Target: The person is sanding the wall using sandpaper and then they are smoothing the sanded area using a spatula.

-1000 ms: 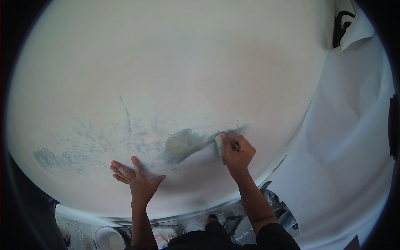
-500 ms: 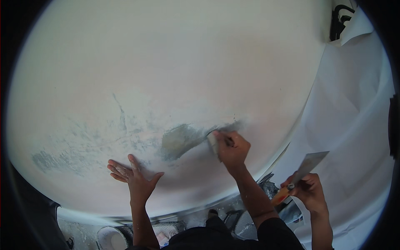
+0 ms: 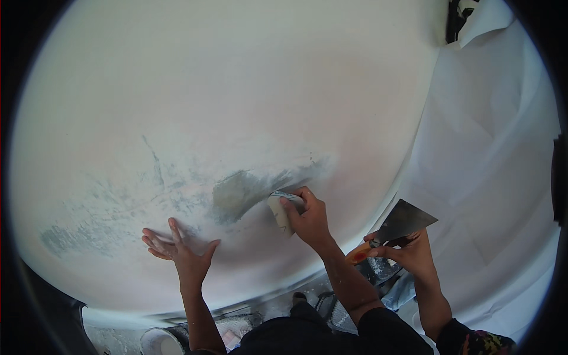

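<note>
My left hand [image 3: 188, 257] lies on the pale curved panel [image 3: 254, 106], fingers spread, with whitish dust on the fingertips. In my right hand [image 3: 309, 220] is a pale flat putty spreader [image 3: 280, 214], its upper edge smeared with grey. It is beside the lower edge of the grey filler patch [image 3: 234, 196]; whether it touches the panel, I cannot tell. Streaks of grey filler trail right from this patch and are scattered to its left. A co-worker's hand [image 3: 414, 251], at my right, holds a putty knife [image 3: 405, 223] with a broad metal blade and orange handle.
White masking sheet [image 3: 485, 148] drapes along the right side of the panel. Below the panel's lower edge, a white bucket [image 3: 161, 342] stands on the spotted floor. A dark part [image 3: 455, 21] shows at the upper right. The co-worker's patterned sleeve [image 3: 476, 340] is close to my right arm.
My right hand has drawn the spreader back from the grey streak and turned it, showing its flat face. The co-worker's putty knife has turned blade-flat and come closer. The view has shifted slightly.
</note>
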Tool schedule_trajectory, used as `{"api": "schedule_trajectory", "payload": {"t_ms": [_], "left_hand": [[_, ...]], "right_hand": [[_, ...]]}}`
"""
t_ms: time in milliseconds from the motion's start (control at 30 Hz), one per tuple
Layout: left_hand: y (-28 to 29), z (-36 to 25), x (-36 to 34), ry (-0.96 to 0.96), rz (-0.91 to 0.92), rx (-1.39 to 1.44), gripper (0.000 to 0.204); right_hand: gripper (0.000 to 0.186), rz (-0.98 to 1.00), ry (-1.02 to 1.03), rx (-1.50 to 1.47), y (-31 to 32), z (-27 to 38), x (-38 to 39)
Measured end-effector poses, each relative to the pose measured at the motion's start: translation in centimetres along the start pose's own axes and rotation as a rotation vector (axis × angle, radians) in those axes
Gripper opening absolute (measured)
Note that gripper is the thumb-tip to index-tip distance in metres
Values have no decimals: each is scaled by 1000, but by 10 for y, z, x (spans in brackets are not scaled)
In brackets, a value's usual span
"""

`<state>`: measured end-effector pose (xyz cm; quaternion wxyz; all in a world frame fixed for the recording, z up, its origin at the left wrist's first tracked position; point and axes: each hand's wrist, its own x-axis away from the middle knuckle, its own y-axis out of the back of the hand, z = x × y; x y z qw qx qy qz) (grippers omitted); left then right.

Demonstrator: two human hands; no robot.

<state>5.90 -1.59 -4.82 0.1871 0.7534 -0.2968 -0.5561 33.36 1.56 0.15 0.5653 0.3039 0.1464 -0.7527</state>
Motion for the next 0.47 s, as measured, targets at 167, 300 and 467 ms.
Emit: {"api": "schedule_trajectory", "payload": {"t_ms": [167, 300, 467], "left_hand": [[22, -61, 30, -142, 191, 804, 89], [-21, -90, 57, 105, 576, 1310, 45], [-27, -70, 70, 344, 625, 1353, 23]], "right_hand": [[27, 183, -271, -238, 14, -22, 58], [34, 290, -248, -377, 20, -31, 100], [65, 323, 83, 34, 70, -23, 117]]}}
